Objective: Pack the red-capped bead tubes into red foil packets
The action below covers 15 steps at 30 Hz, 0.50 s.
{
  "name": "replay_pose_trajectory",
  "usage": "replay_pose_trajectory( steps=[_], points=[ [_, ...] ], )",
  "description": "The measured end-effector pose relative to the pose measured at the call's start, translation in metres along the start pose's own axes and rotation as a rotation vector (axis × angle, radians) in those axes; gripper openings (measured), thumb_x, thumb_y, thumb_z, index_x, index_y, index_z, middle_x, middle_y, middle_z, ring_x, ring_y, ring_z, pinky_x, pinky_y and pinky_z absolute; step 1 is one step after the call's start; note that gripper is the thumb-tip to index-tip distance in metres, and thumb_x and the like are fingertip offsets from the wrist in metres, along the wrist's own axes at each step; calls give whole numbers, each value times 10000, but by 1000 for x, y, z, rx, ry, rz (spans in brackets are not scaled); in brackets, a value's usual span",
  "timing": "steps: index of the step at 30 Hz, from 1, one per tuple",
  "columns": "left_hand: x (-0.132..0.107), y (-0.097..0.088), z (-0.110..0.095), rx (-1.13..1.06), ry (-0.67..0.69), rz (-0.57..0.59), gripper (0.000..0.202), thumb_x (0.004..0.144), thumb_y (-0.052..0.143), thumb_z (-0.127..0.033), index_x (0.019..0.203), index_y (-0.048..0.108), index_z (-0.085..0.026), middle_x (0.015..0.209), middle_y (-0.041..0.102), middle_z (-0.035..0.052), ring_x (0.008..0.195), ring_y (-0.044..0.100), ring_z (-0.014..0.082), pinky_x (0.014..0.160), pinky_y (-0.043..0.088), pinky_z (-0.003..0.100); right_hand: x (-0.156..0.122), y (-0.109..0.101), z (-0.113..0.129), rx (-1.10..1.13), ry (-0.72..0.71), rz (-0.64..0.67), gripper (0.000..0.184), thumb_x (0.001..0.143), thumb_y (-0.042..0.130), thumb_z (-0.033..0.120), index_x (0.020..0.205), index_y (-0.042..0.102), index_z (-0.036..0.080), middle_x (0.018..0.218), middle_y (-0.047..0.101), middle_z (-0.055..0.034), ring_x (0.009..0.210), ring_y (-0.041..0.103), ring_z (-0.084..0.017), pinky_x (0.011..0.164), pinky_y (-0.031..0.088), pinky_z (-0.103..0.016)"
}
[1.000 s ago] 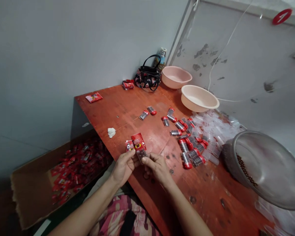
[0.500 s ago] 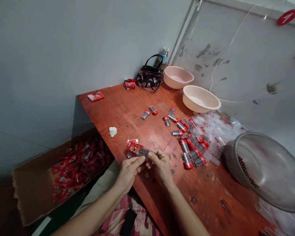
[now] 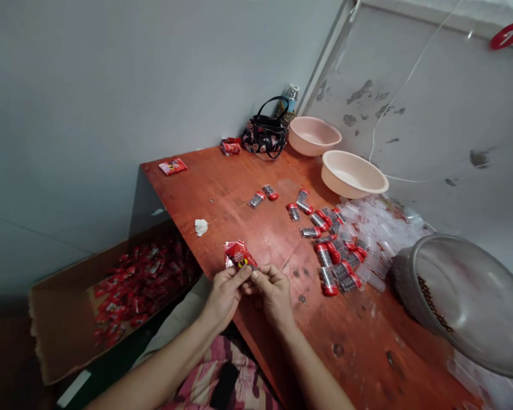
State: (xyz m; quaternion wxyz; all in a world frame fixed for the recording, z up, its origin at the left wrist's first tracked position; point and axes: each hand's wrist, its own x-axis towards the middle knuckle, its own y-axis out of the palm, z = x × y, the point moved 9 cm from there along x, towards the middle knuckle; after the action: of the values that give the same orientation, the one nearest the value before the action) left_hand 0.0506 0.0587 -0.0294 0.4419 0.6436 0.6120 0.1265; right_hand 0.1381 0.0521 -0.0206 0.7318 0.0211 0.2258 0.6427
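My left hand (image 3: 224, 292) and my right hand (image 3: 271, 287) meet at the near edge of a reddish wooden table (image 3: 248, 171). Both pinch a small red packet (image 3: 237, 254) that sticks up between the fingertips. A small vial seems tucked under the packet, but the fingers hide most of it. To the right lies a heap of small vials with red caps (image 3: 331, 253) holding dark contents. Beside them is a pile of clear empty vials (image 3: 378, 228).
A cardboard box (image 3: 111, 296) full of red packets stands on the floor at left. Two pink basins (image 3: 353, 173), a black handbag (image 3: 267, 134), loose red packets (image 3: 173, 166) and a metal strainer bowl (image 3: 465, 296) sit on the table. A white scrap (image 3: 200, 226) lies nearby.
The packet, upright and flat a second ago, was tipped over and now sits lower and crumpled in my fingertips. Both hands have drawn closer together.
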Motion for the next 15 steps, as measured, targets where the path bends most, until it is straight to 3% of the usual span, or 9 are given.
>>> replay_pose_trajectory(
  steps=[3, 6, 10, 13, 15],
  points=[
    [-3, 1, 1, 15, -19, 17, 133, 658, 678, -203, 632, 630, -82, 577, 578, 12, 534, 503, 76, 526, 420, 205, 6, 2, -5, 19, 48, -20, 225, 628, 708, 295, 678, 540, 154, 519, 627, 13, 414, 583, -115, 407, 465, -198],
    [-10, -7, -9, 19, -23, 23, 136, 681, 660, -218, 671, 640, -84, 659, 638, 51, 613, 568, 117, 629, 468, 254, 10, 13, -7, 21, 66, 44, 221, 614, 715, 252, 648, 519, 156, 498, 619, 19, 386, 566, -106, 380, 441, -182],
    [-33, -57, -46, -46, 138, -211, 233, 704, 628, -339, 844, 624, -152, 998, 658, 102, 937, 595, 224, 809, 468, 355, 14, 17, 9, 2, 6, 90, 197, 644, 695, 256, 725, 542, 161, 563, 640, 3, 451, 589, -122, 421, 461, -207],
    [-52, -93, -55, 144, 89, -403, 352, 678, 642, -370, 957, 596, -160, 1020, 651, 135, 881, 625, 251, 708, 515, 350, 17, 4, 21, -59, -38, 51, 195, 686, 659, 311, 730, 541, 163, 614, 638, -5, 488, 587, -118, 442, 463, -213],
    [-54, -99, -62, 385, 106, -436, 412, 673, 644, -361, 1031, 588, -164, 982, 664, 140, 828, 639, 268, 653, 525, 361, 19, -1, 22, -120, -40, 56, 206, 708, 633, 342, 712, 538, 160, 613, 625, -1, 485, 576, -109, 439, 451, -204]
  ],
)
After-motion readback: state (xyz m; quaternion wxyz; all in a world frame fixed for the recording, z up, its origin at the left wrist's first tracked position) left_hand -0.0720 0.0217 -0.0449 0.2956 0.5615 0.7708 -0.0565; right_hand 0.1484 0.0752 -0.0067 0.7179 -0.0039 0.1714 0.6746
